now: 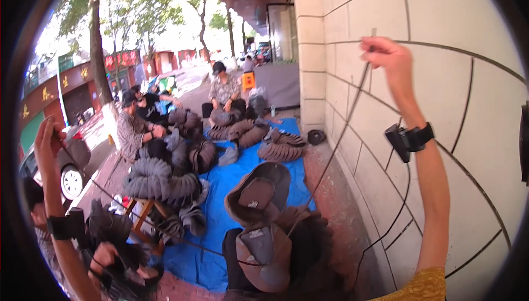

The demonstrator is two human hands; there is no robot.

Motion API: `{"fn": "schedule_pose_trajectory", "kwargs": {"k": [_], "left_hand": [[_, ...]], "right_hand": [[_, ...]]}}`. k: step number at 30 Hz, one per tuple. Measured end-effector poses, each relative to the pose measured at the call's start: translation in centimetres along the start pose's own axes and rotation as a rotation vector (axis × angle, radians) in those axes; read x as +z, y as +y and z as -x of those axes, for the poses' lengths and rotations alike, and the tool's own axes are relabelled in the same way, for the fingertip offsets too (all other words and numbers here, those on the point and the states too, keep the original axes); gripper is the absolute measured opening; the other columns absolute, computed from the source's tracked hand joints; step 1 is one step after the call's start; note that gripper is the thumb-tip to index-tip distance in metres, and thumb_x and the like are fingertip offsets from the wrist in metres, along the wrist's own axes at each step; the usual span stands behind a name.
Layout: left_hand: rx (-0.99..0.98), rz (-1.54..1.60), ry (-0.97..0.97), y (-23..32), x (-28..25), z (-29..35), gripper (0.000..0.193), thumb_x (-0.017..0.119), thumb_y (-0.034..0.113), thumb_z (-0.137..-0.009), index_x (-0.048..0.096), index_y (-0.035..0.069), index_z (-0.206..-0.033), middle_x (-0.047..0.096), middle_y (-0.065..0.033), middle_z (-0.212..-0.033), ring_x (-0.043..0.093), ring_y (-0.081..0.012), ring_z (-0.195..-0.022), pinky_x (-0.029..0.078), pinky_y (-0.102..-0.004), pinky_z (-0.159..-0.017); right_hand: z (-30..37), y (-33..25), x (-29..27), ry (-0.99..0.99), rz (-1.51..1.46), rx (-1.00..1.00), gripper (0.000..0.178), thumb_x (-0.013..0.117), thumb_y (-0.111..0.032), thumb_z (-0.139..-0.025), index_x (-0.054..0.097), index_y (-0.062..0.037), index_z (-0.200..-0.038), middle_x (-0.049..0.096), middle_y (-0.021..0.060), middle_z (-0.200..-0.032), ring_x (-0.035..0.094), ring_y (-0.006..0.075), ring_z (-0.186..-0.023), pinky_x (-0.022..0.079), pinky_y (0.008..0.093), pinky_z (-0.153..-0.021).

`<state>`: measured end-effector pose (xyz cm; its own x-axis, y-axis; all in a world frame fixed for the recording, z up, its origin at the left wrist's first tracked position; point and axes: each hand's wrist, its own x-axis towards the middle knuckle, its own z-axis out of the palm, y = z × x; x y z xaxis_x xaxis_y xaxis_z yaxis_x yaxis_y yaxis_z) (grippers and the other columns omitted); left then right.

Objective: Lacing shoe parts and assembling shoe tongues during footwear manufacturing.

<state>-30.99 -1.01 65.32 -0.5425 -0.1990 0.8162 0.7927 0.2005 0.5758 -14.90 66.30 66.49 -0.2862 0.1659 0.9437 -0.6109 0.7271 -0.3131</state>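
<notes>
Both my arms are raised wide apart, stretching a thin dark cord [348, 114]. At the upper right, in front of the wall, my right hand [387, 58] pinches one end. My left hand [50, 137], raised at the far left, has its fingers closed around the other end. The cord runs down from both sides to a grey-brown cap [265, 257] lying on my lap. It appears to pass through that cap; exactly where is too small to tell. Just beyond, another brown cap [258, 192] lies tilted, its inside showing. Black bands sit on both my wrists.
A blue tarp [212, 246] covers the ground. Stacks of nested grey caps [160, 179] rest on a wooden stool [144, 215], with more brown stacks [281, 152] farther off. Co-workers [135, 130] sit at left and back. A tiled wall [468, 108] stands close on the right.
</notes>
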Motion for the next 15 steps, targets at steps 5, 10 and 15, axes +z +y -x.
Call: {"fn": "schedule_pose_trajectory", "kwargs": {"k": [5, 10, 15], "left_hand": [[-0.047, 0.052, -0.045, -3.1, 1.5, 2.2, 0.031, 0.049, 0.021, -0.091, 0.054, 0.001, -0.115, 0.058, -0.0003, -0.081, 0.055, -0.006, -0.07, 0.044, -0.0186, -0.062], [-0.123, -0.034, -0.035, -5.3, -4.6, 6.3, 0.029, 0.048, 0.021, -0.092, 0.055, 0.0, -0.111, 0.058, -0.0015, -0.082, 0.054, -0.0069, -0.072, 0.045, -0.0208, -0.067], [-0.459, -0.283, -0.321, -5.6, 10.4, 22.3, 0.018, 0.045, 0.019, -0.087, 0.052, 0.003, -0.082, 0.051, -0.002, -0.062, 0.047, -0.0087, -0.051, 0.036, -0.02, -0.048]], "right_hand": [[0.2, 4.3, -4.7, 0.056, 0.288, 0.033, 0.029, 0.058, -0.003, -0.071, 0.063, 0.0029, -0.099, 0.064, 0.0067, -0.087, 0.056, 0.009, -0.072, 0.043, 0.0198, -0.063], [4.9, 11.4, -9.1, 0.025, 0.427, 0.293, 0.032, 0.055, -0.003, -0.078, 0.058, 0.0047, -0.108, 0.063, 0.0113, -0.098, 0.059, 0.0142, -0.087, 0.046, 0.0234, -0.077], [15.2, 16.7, -7.8, 0.007, 0.127, 0.502, 0.034, 0.052, 0.005, -0.075, 0.055, 0.0098, -0.109, 0.059, 0.0122, -0.092, 0.056, 0.0189, -0.09, 0.045, 0.0272, -0.086]]}}
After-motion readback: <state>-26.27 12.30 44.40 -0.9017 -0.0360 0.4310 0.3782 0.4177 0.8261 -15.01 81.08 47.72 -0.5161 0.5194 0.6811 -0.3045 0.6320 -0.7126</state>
